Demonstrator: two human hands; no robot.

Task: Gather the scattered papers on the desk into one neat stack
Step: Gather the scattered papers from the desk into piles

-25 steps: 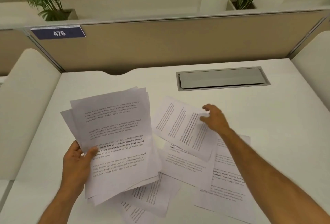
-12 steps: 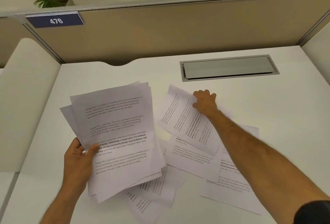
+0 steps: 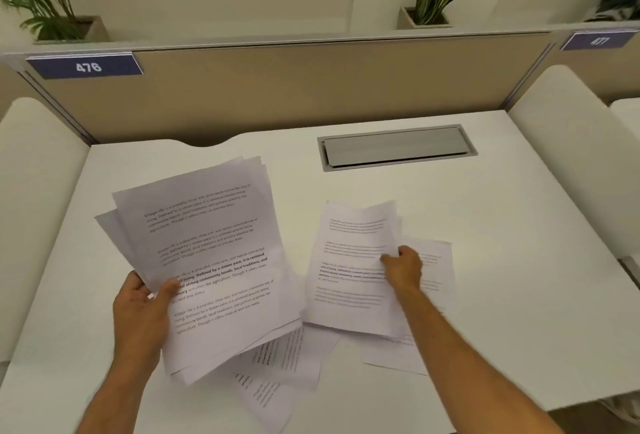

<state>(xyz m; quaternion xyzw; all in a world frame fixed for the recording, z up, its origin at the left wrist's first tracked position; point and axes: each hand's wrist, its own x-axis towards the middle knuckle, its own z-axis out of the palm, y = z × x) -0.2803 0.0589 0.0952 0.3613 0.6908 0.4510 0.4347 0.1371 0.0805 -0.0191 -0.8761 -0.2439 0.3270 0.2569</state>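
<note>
Left hand (image 3: 140, 309) clamps fanned bundle (image 3: 204, 260) above desk (image 3: 502, 260) | right hand (image 3: 403, 269) pinches 1 sheet (image 3: 353, 260), just right of bundle, long axis running away from the person | loose papers (image 3: 280, 364) lie below, nearer left hand.

Both bare forearms reach forward from the lower edge of the view, roughly parallel. The left hand (image 3: 140, 312) is raised, palm turned inward, thumb pressed across the front of a bundle of printed sheets (image 3: 207, 260) and fingers curled behind it, wrist straight. The right hand (image 3: 403, 269) is out further, knuckles up, fingers and thumb pinched closed on the edge of a single printed sheet (image 3: 353, 267), wrist slightly bent.
</note>
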